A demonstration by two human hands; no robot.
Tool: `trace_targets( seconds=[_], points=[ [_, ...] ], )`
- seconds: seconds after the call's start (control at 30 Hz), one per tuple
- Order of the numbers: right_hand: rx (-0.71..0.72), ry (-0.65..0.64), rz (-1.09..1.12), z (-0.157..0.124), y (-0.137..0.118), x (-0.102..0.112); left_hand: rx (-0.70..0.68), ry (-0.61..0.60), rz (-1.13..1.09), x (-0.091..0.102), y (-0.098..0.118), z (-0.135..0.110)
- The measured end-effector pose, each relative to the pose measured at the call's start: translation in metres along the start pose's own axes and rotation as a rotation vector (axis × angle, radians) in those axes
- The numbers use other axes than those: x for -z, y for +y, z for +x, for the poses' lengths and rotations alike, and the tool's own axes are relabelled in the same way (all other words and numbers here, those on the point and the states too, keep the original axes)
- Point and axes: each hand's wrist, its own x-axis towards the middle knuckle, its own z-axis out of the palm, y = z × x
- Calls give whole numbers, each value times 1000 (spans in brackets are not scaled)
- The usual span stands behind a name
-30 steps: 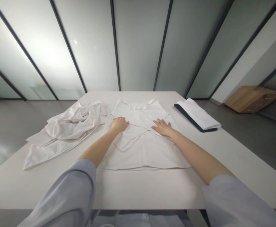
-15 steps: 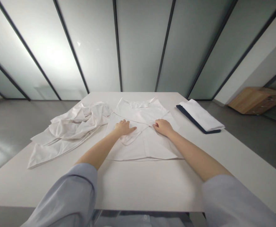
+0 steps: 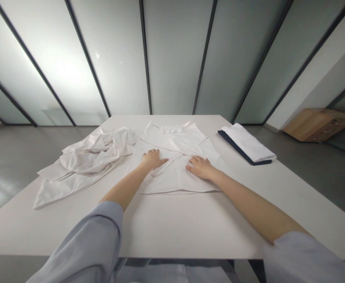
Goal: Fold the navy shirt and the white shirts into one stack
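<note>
A white shirt lies spread on the table in front of me, its collar at the far end and its hem towards me. Folded-over cloth crosses its middle. My left hand rests on the left part of the shirt, fingers apart and thumb pointing right. On the right part, my right hand presses down flat with its fingers spread. Neither hand holds anything.
Crumpled white cloth lies on the left of the white table. Towards the right edge, a folded white cloth rests on a folded dark blue cloth. A wooden cabinet stands beyond on the floor.
My right hand has let go of its pinch on the shirt, opened, and moved slightly towards me. The left hand stays nearly in place. The cloth on the right looks flatter.
</note>
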Motion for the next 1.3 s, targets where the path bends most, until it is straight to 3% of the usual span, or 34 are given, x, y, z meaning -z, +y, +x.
trace_targets(
  seconds=[0.17,0.4,0.93,1.13,1.3],
  points=[
    [-31,69,-19,10,-7,-10,-90,182,24,4,11,-9],
    [7,183,-55,9,-10,-10,-300,85,33,7,18,-30],
    [36,272,-76,3,-12,-5,-322,145,-86,2,10,-34],
    [178,210,-21,1,-14,5,-393,80,-40,4,10,-32],
    [276,191,46,0,-14,5,-365,17,-34,11,14,-31]
  ],
)
